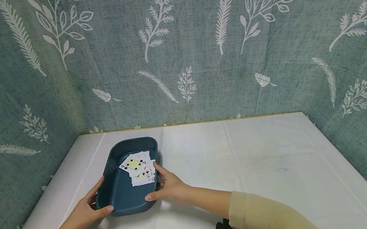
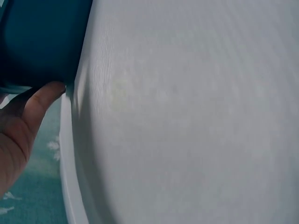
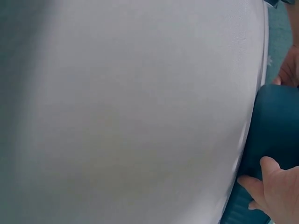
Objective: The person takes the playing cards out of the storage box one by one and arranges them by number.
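A dark blue plastic tray (image 1: 122, 193) with rounded corners is held between both hands, left of the table's middle. Loose playing cards (image 1: 135, 164) lie overlapping inside it, against its right side; a four of spades is on top. My left hand (image 1: 85, 214) grips the near left corner, thumb at the front rim and fingers along the outer left side. On the right side my right hand (image 1: 175, 187) grips the wall, its thumb over the near rim. The left wrist view shows the left hand (image 2: 21, 130) at the tray's corner (image 2: 44, 42).
A white cloth covers the table (image 1: 264, 165), stretching away to the right of the tray. Green leaf-patterned fabric (image 1: 197, 52) stands along the back and both sides. A small black device (image 1: 224, 227) shows under the right sleeve (image 1: 266, 211).
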### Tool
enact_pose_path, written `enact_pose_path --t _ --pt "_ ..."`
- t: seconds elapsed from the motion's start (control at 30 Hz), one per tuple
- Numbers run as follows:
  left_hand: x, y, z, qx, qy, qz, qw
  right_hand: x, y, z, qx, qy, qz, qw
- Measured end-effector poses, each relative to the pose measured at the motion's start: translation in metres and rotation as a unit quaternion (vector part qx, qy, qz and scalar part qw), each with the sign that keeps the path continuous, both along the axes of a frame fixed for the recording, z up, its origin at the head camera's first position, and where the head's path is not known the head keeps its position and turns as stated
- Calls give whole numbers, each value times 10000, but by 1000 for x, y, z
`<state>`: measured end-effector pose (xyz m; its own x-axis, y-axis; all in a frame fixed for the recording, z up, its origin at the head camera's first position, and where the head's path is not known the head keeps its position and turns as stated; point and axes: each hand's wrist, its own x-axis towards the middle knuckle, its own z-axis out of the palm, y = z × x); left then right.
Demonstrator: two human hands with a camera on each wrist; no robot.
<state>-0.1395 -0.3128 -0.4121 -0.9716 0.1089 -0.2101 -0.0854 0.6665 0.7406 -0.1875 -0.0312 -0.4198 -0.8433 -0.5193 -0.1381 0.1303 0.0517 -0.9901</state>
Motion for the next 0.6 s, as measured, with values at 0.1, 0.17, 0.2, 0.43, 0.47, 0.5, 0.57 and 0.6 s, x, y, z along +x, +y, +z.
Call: enact_pose_path --t 0.1,0.17,0.2,0.43,0.47,0.5,0.57,0.6 --pt "-2 4 0 6 56 -21 10000 -1 4 -1 -17 -58 -28 10000" --pt "-3 7 -1 -9 111 -50 9999 -1 7 -1 -26 -73 -54 10000" --pt "-3 9 -1 -16 129 -57 9999 -1 9 -1 -26 -68 -61 10000" --pt "-6 19 1 -12 213 -143 9997 -2 19 1 -150 -128 -116 9997" --pt "-7 20 1 0 229 -147 9996 -2 20 1 -140 -135 -119 9997" --pt "-7 22 1 11 240 -158 9996 -2 21 1 -139 -132 -118 9997" --pt "-7 24 2 -3 265 -175 9995 -2 23 1 -89 -117 -138 9998" --pt "-7 26 2 23 264 -159 9995 -2 24 1 -86 -114 -150 9998"
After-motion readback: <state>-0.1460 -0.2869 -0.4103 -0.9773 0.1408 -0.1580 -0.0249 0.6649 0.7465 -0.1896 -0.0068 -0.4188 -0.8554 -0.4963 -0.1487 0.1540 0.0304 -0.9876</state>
